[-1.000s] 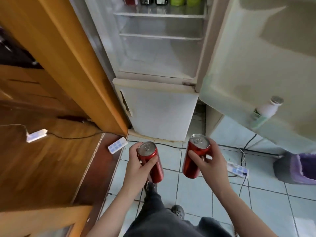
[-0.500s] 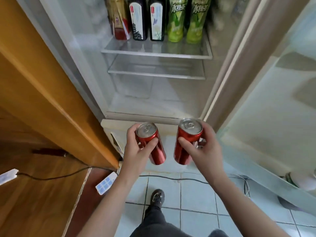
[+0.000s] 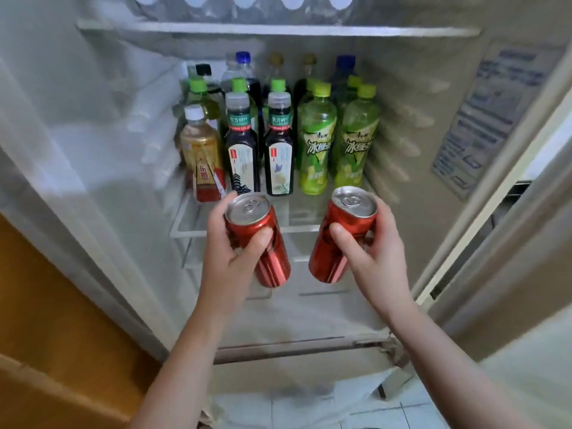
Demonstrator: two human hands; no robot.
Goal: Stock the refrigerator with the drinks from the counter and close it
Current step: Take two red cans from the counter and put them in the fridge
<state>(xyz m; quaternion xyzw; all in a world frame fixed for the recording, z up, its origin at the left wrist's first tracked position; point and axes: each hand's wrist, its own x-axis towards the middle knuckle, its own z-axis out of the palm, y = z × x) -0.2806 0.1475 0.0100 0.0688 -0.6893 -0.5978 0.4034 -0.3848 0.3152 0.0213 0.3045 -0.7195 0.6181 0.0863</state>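
Left grip: my left grip (image 3: pixel 230 258) is wrapped round the left can (image 3: pixel 263 243), with the thumb across its front.
Right grip: my right grip (image 3: pixel 376 252) grasps the right can (image 3: pixel 337 239) the same way.
Cans: both are red with silver tops. They are tilted, bases leaning toward each other, and do not touch. I hold them in the air in front of the open refrigerator (image 3: pixel 93 150), at 6 o'clock of the middle shelf (image 3: pixel 188 226).
Middle shelf: bottles stand in rows. An amber bottle (image 3: pixel 201 150) is at 11 o'clock of the left can and two dark bottles (image 3: pixel 243 150) at 12 o'clock. Two green bottles (image 3: pixel 315 144) are at 12 o'clock of the right can. More bottles stand behind these.
Upper shelf: white-capped bottles (image 3: pixel 243 0) at 12 o'clock, only partly in view.
Surroundings: a wooden cabinet (image 3: pixel 46 320) at 8 o'clock, a tiled floor (image 3: pixel 309 410) at 6 o'clock, and a printed label (image 3: pixel 483 119) on the inner wall at 2 o'clock.
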